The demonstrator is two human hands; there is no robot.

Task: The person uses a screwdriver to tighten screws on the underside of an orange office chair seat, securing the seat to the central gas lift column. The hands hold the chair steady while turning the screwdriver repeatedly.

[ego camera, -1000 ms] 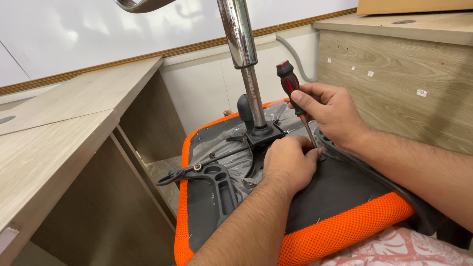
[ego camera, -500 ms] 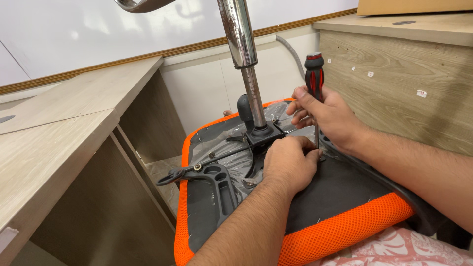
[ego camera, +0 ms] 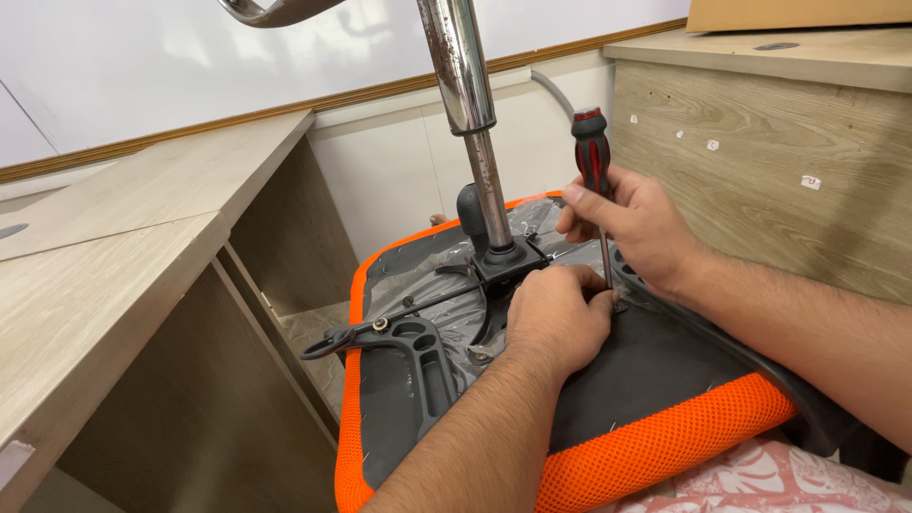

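Observation:
An upturned office chair seat (ego camera: pixel 665 446) with orange mesh edging lies across my lap, its grey underside up. A chrome gas-lift column (ego camera: pixel 470 114) rises from the black mechanism plate (ego camera: pixel 508 261). My right hand (ego camera: pixel 636 223) grips a red-and-black screwdriver (ego camera: pixel 592 152), held nearly upright with its tip down on the seat underside beside my left hand. My left hand (ego camera: pixel 556 318) rests curled on the seat underside at the screwdriver tip, pressing there; what lies under its fingers is hidden.
A black armrest bracket (ego camera: pixel 408 347) and lever lie on the seat's left part. A light wooden desk (ego camera: pixel 104 256) stands on the left, a wooden cabinet (ego camera: pixel 760 142) on the right, a white wall behind. Patterned fabric (ego camera: pixel 760 480) shows at the bottom right.
My right hand has swung the screwdriver from tilted left to nearly upright, its handle now higher. My left hand has stayed in place on the seat underside.

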